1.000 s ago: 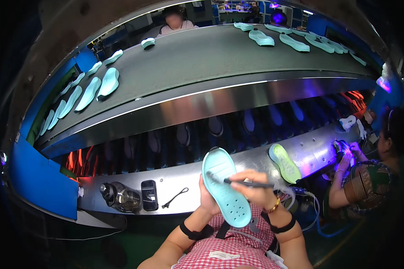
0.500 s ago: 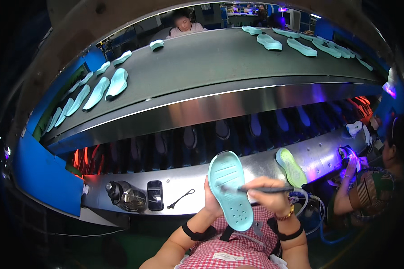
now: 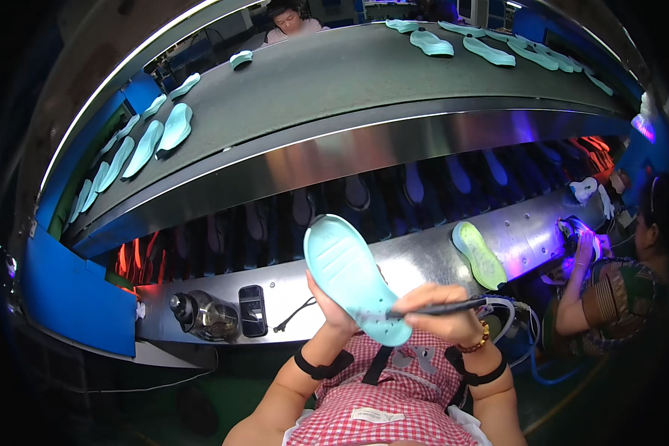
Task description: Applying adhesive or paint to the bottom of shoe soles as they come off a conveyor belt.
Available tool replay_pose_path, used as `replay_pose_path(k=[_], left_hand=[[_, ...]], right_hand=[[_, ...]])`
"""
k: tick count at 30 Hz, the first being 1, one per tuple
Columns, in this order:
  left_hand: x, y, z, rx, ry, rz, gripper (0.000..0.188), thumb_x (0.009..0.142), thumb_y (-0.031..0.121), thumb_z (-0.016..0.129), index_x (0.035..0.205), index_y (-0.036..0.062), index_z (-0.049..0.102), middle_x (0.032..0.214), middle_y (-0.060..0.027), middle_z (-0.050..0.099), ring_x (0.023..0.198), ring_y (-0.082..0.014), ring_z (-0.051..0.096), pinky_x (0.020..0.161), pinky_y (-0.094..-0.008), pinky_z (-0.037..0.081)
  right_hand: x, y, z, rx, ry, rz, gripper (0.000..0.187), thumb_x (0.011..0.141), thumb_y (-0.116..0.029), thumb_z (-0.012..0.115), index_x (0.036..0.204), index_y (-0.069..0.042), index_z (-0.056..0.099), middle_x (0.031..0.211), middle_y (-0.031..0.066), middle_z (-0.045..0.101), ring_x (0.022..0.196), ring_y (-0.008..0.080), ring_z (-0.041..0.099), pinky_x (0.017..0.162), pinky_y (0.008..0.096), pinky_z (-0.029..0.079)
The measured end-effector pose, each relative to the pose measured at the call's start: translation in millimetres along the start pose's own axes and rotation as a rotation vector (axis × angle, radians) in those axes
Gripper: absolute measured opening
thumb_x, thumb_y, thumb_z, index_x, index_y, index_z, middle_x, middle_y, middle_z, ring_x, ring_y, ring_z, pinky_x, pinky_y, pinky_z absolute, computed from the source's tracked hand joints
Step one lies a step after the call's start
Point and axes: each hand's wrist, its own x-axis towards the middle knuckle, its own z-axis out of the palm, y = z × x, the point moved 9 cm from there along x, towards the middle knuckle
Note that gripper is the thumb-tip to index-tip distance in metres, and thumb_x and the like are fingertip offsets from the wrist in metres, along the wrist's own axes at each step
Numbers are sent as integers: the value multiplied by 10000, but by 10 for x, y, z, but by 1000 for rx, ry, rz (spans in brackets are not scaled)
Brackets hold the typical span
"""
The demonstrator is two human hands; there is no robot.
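My left hand (image 3: pixel 330 303) grips a light-blue shoe sole (image 3: pixel 342 264) by its left edge, tilted with the wide end up and away from me. Most of those fingers are hidden beneath it. In my right hand (image 3: pixel 449 327) is a black pen-like brush (image 3: pixel 457 305), its rear end joined to a pale hose (image 3: pixel 505 315). The blurred brush tip is at the lower part of the sole, by the small holes. A yellow-green sole (image 3: pixel 480 257) lies on the metal ledge (image 3: pixel 424 260) to the right.
Beyond the ledge a dark conveyor (image 3: pixel 305 82) carries several light-blue soles (image 3: pixel 175 128). Shoe parts sit in the glowing lower channel (image 3: pixel 256 219). On the ledge's left are a bottle (image 3: pixel 204 316), a phone (image 3: pixel 252 311) and a black cord (image 3: pixel 293 315). A co-worker (image 3: pixel 609 305) works at right, another (image 3: pixel 290 26) across.
The sole has swung up and left and tilted more. My brush has gone from the middle of the sole to its lower holed part. The whole view has shifted slightly.
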Motion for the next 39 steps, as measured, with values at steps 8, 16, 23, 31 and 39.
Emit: replay_pose_path(k=[8,16,23,31,39], left_hand=[[92,202,105,-38,-139,122,920,719,763,112,1107,12,477,883,-195,573,749,-304,573,672,-409,472],[132,245,143,-23,-167,159,923,726,755,77,1120,20,472,879,-188,582,756,-310,581,684,-412,478],[138,190,-6,-9,-68,169,879,736,747,118,1089,37,497,859,-187,584,734,-314,581,669,-418,478],[126,185,-21,-27,-78,170,880,741,741,104,1098,38,496,863,-187,584,743,-306,583,676,-411,479],[159,72,-288,-73,68,159,900,744,736,81,1101,12,479,871,-195,583,765,-310,585,695,-419,481]], right_hand=[[-94,-67,55,-77,-83,-129,213,684,22,671,894,-1,646,904,114,638,824,190,614,727,292,493],[-148,18,238,-106,-261,-99,220,681,-5,688,897,-18,650,868,111,647,838,213,614,746,292,485],[-174,14,233,-128,-253,-103,198,681,-1,687,877,-16,656,887,122,643,846,203,614,752,285,487],[-220,174,116,-230,-198,42,197,686,-3,685,880,-13,656,875,123,644,846,209,610,769,289,482],[-285,484,-76,-138,34,156,203,699,29,664,901,16,643,918,121,634,859,170,600,772,260,476]])
